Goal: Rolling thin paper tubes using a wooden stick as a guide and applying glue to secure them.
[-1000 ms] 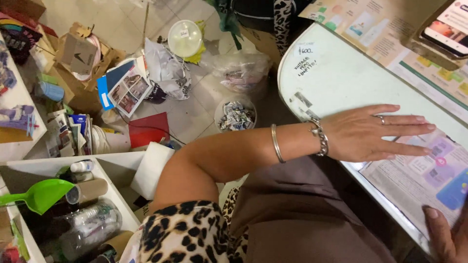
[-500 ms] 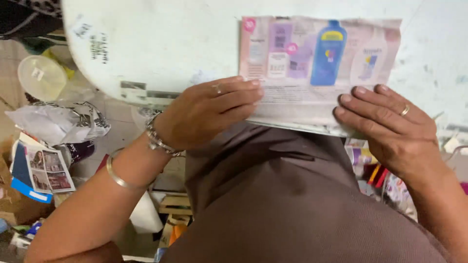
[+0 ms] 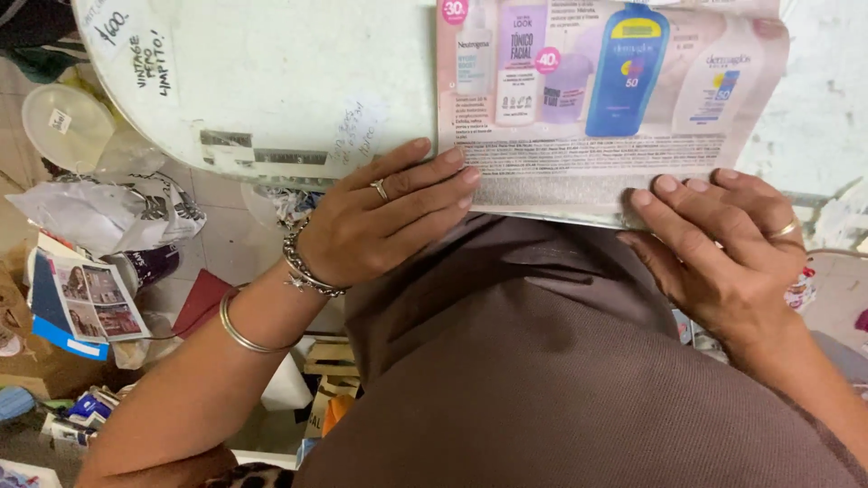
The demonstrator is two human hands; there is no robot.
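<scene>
Both hands lie flat with fingers stretched out. The left hand and right hand press the bottom edge of a paper ad page, top middle, on a white table. Crumpled bags sit left.

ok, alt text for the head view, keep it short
Seen from above, both hands press the near edge of a printed advertising leaflet onto a white table: left hand with ring and bracelets, right hand with a ring. A brown garment fills the foreground; cluttered floor with a crumpled plastic bag at left.
</scene>
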